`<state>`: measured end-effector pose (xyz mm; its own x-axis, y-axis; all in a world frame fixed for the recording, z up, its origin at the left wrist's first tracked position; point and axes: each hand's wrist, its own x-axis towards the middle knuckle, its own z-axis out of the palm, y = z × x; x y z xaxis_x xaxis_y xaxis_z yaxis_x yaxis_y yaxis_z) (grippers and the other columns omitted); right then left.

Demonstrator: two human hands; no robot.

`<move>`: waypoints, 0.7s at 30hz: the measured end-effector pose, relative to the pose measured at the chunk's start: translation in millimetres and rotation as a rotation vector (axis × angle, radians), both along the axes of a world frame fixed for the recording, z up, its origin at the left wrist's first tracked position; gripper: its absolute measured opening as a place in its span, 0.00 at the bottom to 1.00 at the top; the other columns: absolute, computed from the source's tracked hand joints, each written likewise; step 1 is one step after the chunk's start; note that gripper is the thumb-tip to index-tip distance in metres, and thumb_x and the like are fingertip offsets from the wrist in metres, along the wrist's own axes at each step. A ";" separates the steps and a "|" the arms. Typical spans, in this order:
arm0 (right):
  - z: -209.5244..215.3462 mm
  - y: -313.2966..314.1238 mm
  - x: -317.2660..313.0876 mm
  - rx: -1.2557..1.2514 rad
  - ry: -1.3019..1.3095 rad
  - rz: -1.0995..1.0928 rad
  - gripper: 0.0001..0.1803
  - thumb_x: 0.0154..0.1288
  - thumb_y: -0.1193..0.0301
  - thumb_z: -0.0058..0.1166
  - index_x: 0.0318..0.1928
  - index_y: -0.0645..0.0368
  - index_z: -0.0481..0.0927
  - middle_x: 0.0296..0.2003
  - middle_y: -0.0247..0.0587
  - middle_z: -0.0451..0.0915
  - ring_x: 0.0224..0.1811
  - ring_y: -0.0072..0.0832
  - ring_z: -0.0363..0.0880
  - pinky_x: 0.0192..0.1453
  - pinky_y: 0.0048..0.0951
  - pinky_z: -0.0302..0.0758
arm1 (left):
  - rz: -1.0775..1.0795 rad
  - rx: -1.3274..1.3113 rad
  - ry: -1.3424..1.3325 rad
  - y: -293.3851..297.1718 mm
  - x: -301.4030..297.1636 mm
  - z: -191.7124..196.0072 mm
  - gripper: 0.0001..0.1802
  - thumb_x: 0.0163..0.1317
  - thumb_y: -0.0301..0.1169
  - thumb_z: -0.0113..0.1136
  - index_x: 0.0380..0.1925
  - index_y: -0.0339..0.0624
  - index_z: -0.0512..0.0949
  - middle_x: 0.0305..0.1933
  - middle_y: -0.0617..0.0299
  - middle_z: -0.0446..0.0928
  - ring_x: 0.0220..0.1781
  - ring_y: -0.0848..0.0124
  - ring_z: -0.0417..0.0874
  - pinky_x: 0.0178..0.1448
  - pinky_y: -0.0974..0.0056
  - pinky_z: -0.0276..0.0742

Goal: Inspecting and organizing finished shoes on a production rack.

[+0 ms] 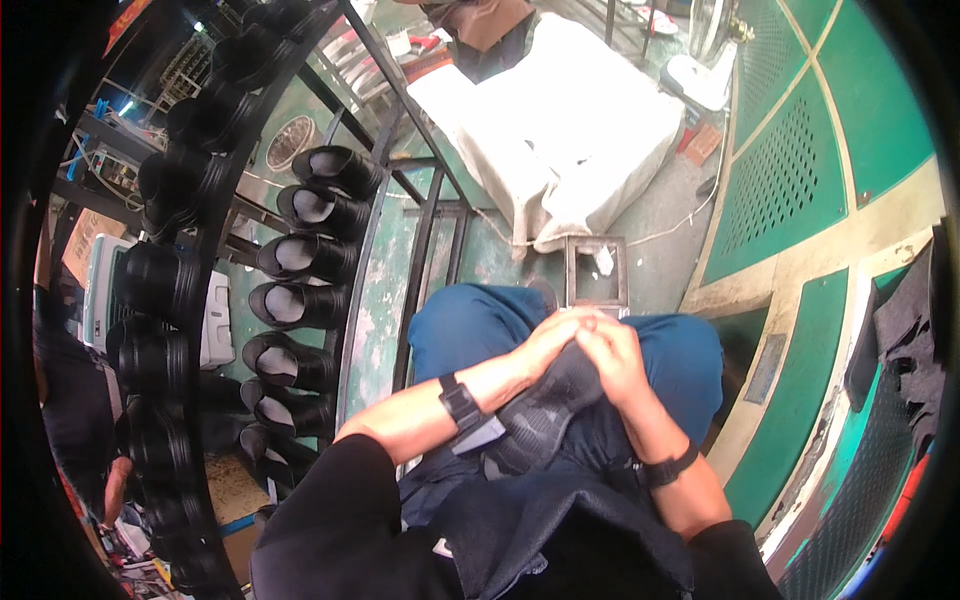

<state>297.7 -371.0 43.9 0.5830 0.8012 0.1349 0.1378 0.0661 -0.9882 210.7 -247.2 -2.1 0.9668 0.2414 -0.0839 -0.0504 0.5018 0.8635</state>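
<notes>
A black shoe [545,412] rests over my lap with its patterned sole turned up toward me. My left hand [552,338] wraps the far end of the shoe from the left. From the right, my right hand [615,358] closes over the same end, and the fingers of both hands meet there. That end lies largely hidden under my hands. A pale flat strip [480,437] shows beside the shoe, under my left wrist; what it belongs to I cannot make out.
To the left stands a dark metal rack [365,290] with rows of black shoes [292,305]. Ahead sits a white cloth-covered stack [565,110], with a small square metal frame [597,272] nearer me. Green perforated machine panels [785,170] line the right. Another person [80,400] is at far left.
</notes>
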 end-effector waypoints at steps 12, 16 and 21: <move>-26.6 28.2 59.4 0.003 0.988 -0.227 0.27 0.71 0.53 0.44 0.33 0.66 0.83 0.31 0.49 0.85 0.34 0.36 0.84 0.46 0.31 0.80 | -0.153 -0.865 0.585 -8.4 -85.9 33.8 0.31 0.70 0.44 0.57 0.67 0.38 0.69 0.63 0.47 0.77 0.63 0.54 0.80 0.69 0.48 0.74; -35.6 25.8 50.2 0.100 1.088 -0.304 0.29 0.70 0.50 0.42 0.34 0.66 0.83 0.35 0.52 0.85 0.38 0.39 0.84 0.50 0.37 0.80 | -0.162 -1.068 0.428 -30.0 -110.9 36.5 0.40 0.68 0.51 0.52 0.72 0.37 0.61 0.69 0.37 0.69 0.70 0.40 0.71 0.73 0.38 0.66; -23.8 34.9 39.6 0.212 0.968 -0.357 0.28 0.70 0.52 0.43 0.40 0.68 0.83 0.35 0.53 0.85 0.40 0.41 0.84 0.51 0.38 0.80 | -0.028 -1.063 0.428 -37.0 -108.9 88.8 0.38 0.66 0.49 0.52 0.71 0.37 0.63 0.68 0.38 0.70 0.69 0.40 0.71 0.72 0.34 0.66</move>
